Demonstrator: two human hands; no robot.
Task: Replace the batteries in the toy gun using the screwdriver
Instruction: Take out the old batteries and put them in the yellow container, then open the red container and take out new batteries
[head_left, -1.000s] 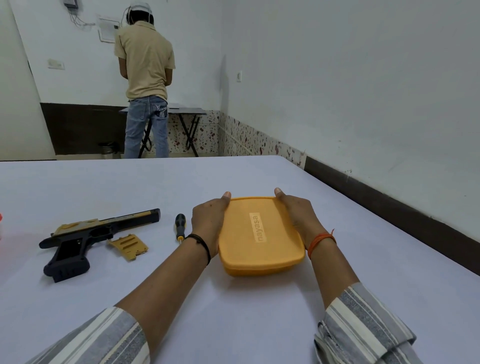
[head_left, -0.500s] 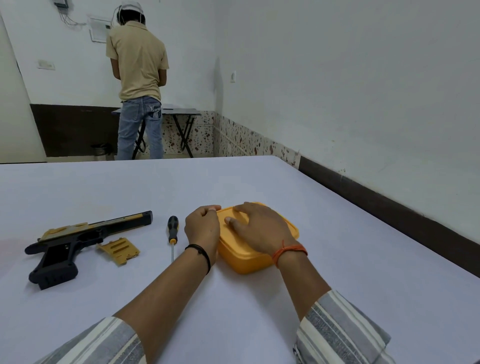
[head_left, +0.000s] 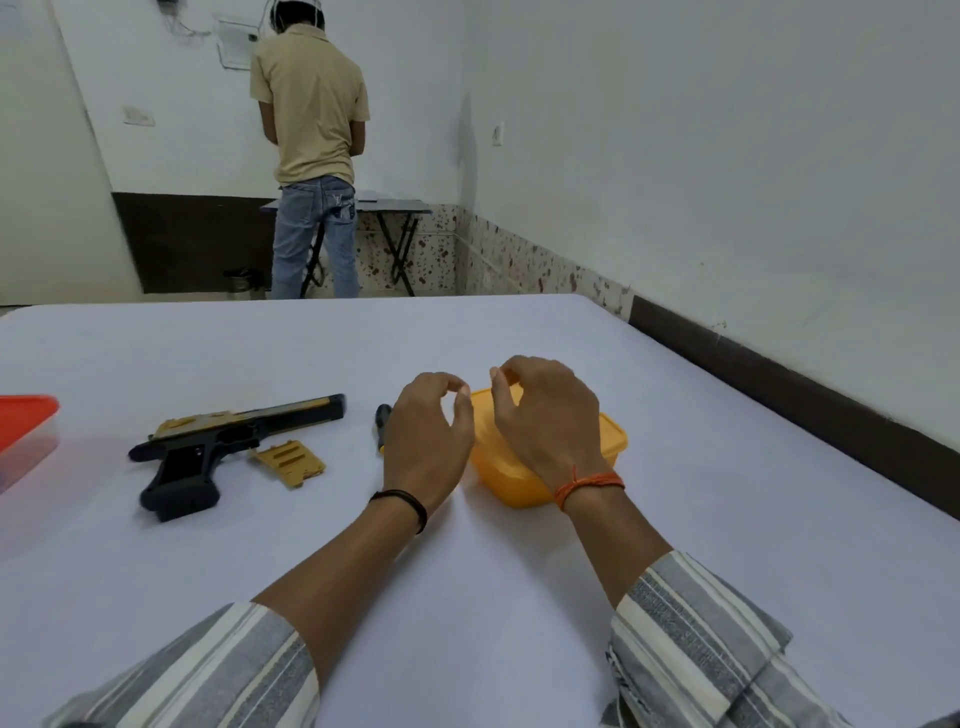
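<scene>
A black and gold toy gun (head_left: 208, 449) lies on its side on the white table (head_left: 519, 597), left of my hands. Its gold battery cover (head_left: 288, 463) lies loose beside the grip. The screwdriver (head_left: 382, 420) lies between the gun and my left hand, partly hidden by it. A yellow lidded box (head_left: 506, 480) sits under my hands. My left hand (head_left: 426, 447) hovers at the box's left edge with loosely curled fingers, holding nothing. My right hand (head_left: 548, 423) hovers over the lid, fingers also curled and empty.
A clear container with a red lid (head_left: 23, 423) sits at the table's left edge. A person (head_left: 311, 145) stands with their back to me at a small folding table (head_left: 400, 210) by the far wall. A wall runs along the right side.
My hands were at the box's two sides, then on its lid. Now both have lifted off it and hover just above. The view has shifted, bringing the red-lidded container into sight.
</scene>
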